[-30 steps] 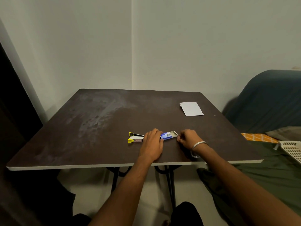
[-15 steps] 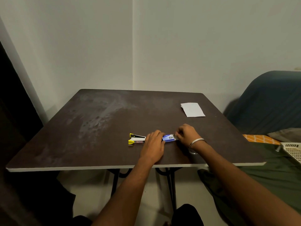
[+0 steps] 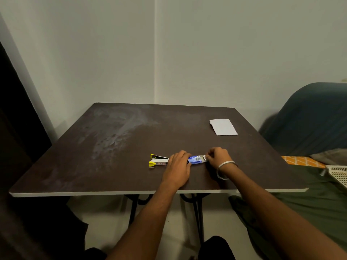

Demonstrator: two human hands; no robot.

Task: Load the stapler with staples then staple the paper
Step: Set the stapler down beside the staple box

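A small yellow and black stapler (image 3: 157,160) lies on the dark table (image 3: 116,147), near the front edge, its jaws pointing left. Just right of it lies a blue staple box (image 3: 195,159). My left hand (image 3: 178,168) rests palm down over the box's left end and holds it there, hiding the stapler's rear. My right hand (image 3: 217,156) pinches the box's white flap at its right end. A folded white paper (image 3: 223,127) lies at the far right of the table, well away from both hands.
The table stands in a corner of two pale walls. A dark blue cushion (image 3: 309,117) and an olive-green cover (image 3: 319,203) lie to the right, with a white lattice basket (image 3: 339,175) at the right edge. A metal bangle (image 3: 224,168) circles my right wrist.
My right hand moved from beside the box onto its right end and now pinches the flap, which has come open. My left hand stayed on the box's left end.
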